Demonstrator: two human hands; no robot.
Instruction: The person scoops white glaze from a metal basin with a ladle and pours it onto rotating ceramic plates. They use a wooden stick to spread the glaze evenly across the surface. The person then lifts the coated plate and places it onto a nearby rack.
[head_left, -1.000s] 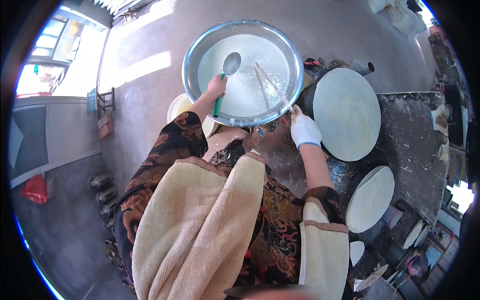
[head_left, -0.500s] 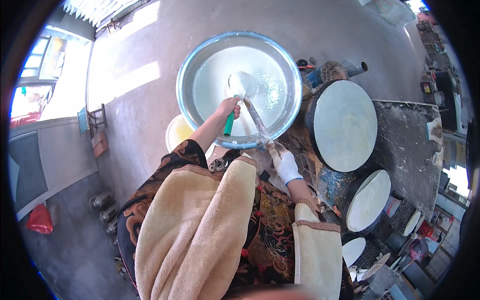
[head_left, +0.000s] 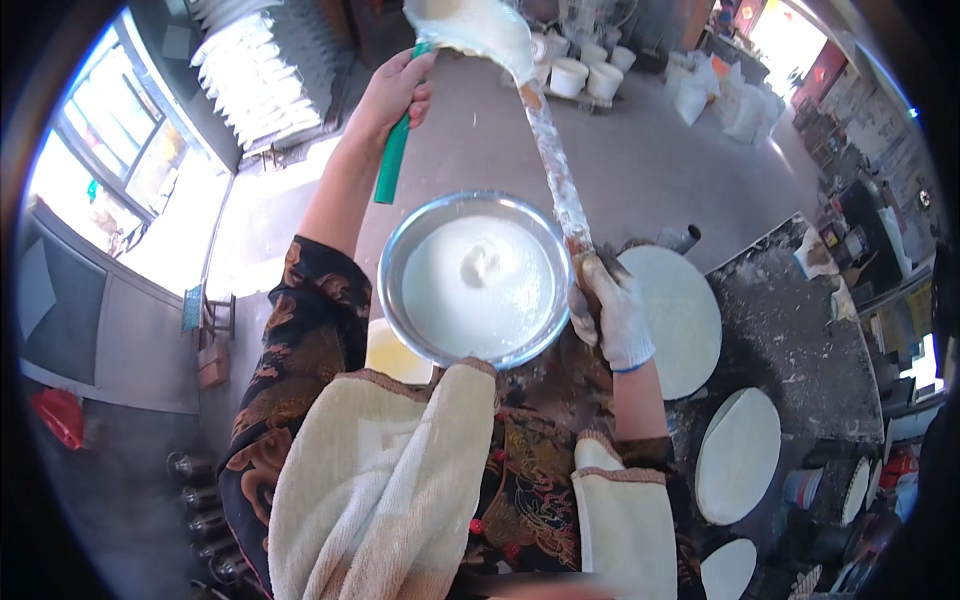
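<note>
Raised at the upper middle, my left hand grips a green-handled spoon; its head is hidden in a mass of white batter at the top edge. My right hand, in a soiled white glove, is closed round a long stick smeared with white paste, whose upper end meets that batter. Below them is a wide steel basin of white liquid, with a dimple near its middle. A pale container with something yellow sits partly behind the basin.
At the right, large pale round discs lie by a dark, stained worktop. Stacked white bags stand by the windows, with white buckets and sacks farther back. A chair is at the left wall.
Both hands have lifted the spoon and stick up out of the basin, with batter on their ends. The view has tilted up, bringing buckets and sacks into sight.
</note>
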